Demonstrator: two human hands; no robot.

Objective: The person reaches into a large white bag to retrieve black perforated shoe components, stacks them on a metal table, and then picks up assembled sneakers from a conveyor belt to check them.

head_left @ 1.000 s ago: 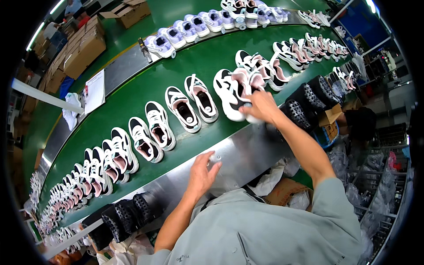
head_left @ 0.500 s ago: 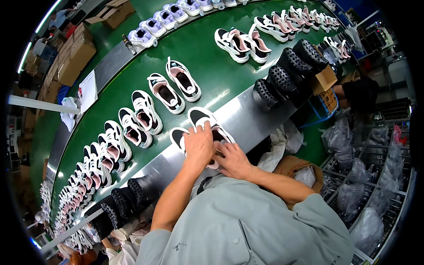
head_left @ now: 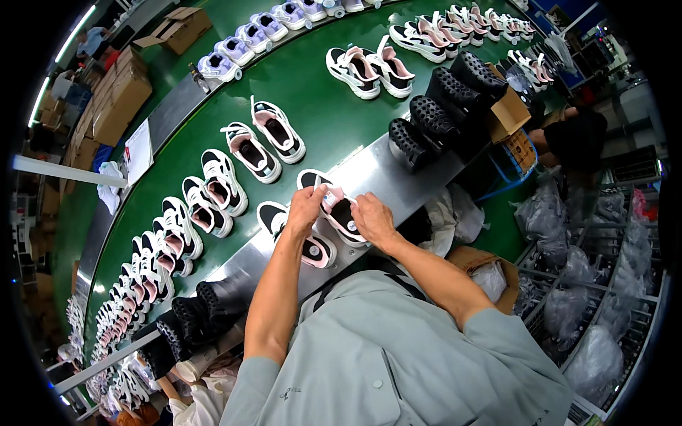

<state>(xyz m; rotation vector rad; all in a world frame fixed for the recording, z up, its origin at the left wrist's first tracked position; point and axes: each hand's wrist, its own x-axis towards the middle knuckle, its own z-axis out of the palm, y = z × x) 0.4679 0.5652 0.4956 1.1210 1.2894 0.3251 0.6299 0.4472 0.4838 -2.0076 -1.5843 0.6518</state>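
A white sneaker [head_left: 354, 236] with a black toe and pink lining lies on the metal ledge in front of me. My left hand [head_left: 305, 211] pinches its white strap and tongue at the left of the opening. On the opposite side, my right hand [head_left: 374, 217] grips the edge of the collar, fingers curled. Between the hands the shoe is spread, and its black insole with a pale round label shows. The matching sneaker [head_left: 317, 253] sits just left of it, partly behind my left wrist and forearm, and neither hand holds it.
Pairs of similar sneakers [head_left: 224, 183] line the green belt [head_left: 305, 71], to the left and far right. Black studded shoe forms [head_left: 435, 117] stand on the metal ledge [head_left: 387, 167]. Lilac shoes [head_left: 252, 35] line the far side. A rack [head_left: 582, 284] with plastic bags is at right.
My hands have drawn apart from over the shoe's opening, the left to the strap and the right to the collar. The insole now shows. The whole view has shifted slightly.
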